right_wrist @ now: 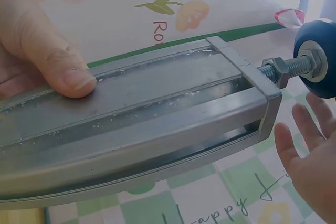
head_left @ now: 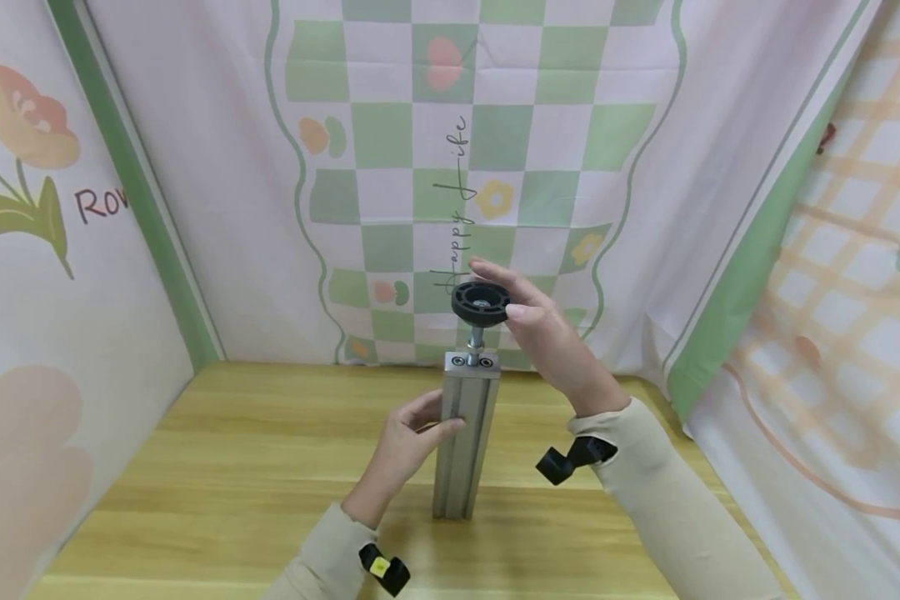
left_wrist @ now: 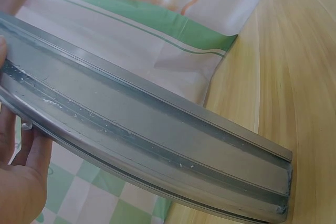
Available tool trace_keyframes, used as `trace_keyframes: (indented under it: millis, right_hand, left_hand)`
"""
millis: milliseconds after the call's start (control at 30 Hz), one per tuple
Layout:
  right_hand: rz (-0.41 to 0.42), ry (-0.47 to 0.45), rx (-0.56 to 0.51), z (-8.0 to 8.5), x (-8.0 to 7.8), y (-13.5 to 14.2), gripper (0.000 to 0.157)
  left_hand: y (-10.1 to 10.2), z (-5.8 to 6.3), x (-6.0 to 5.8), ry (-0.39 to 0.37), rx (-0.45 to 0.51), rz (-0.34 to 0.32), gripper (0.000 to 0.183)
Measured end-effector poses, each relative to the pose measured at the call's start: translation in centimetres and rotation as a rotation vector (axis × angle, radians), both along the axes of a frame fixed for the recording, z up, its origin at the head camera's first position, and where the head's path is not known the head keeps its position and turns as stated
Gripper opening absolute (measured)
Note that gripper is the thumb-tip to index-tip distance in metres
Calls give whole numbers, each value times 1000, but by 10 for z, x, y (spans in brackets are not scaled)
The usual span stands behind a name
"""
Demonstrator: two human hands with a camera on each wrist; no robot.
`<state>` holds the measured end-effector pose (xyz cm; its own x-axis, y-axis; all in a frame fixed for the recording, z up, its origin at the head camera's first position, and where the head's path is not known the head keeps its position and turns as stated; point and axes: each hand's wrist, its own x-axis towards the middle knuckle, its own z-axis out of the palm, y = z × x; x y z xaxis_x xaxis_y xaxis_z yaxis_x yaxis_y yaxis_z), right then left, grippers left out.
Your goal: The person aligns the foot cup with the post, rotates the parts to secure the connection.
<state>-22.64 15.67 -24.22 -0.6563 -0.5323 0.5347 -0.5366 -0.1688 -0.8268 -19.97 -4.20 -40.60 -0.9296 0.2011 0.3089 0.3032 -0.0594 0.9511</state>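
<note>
A grey aluminium profile (head_left: 461,442) stands upright, slightly tilted, its lower end down at the wooden tabletop. My left hand (head_left: 408,437) grips it at mid-height, thumb across the front face and fingers round behind. From its end plate (head_left: 472,364) rises a threaded stud with a hex nut (right_wrist: 281,69). A round black levelling foot (head_left: 481,303) tops the stud. Beside this foot is my right hand (head_left: 543,333), the thumb tip at its rim and the other fingers stretched out loosely behind it. Small pale shavings lie in the profile's grooves.
The wooden tabletop (head_left: 270,450) spreads under the profile. Behind it hangs a green-checked curtain (head_left: 442,167), with patterned cloth (head_left: 855,275) on the right and more on the left. Black camera mounts (head_left: 570,458) sit on both wrists.
</note>
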Motion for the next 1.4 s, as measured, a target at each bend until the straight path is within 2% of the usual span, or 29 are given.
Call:
trace_keyframes:
  millis: [133,400,500,633,800,1000,1167,1267,1400]
  right_hand:
    - [78,-11,-37,0,-2,-1,59]
    - [86,-9,-53,2,-2,-1,52]
    - [62,-19,-51,1,-3,0,47]
    - [-19,-38,-22,-1,-2,2,40]
    - [-102,-69,-6,0,1,1,41]
    - [-103,-73,1,3,3,-1,46]
    - [-96,-31,-2,1,1,0,51]
    - [-36,-15,-7,0,-2,-1,51]
    - [128,-87,-26,0,-4,-2,57]
  left_hand:
    - [0,1,0,7,-1,-3,42]
    - [-1,1,0,6,-12,-9,42]
    - [-1,1,0,3,-18,-8,42]
    - [-1,1,0,3,-21,-9,42]
    - [0,2,0,6,-13,-10,41]
    - [0,0,-1,17,-9,-9,41]
    - [0,0,0,12,-10,-7,41]
    - [0,1,1,9,-6,-7,42]
    - [0,1,1,8,3,-10,41]
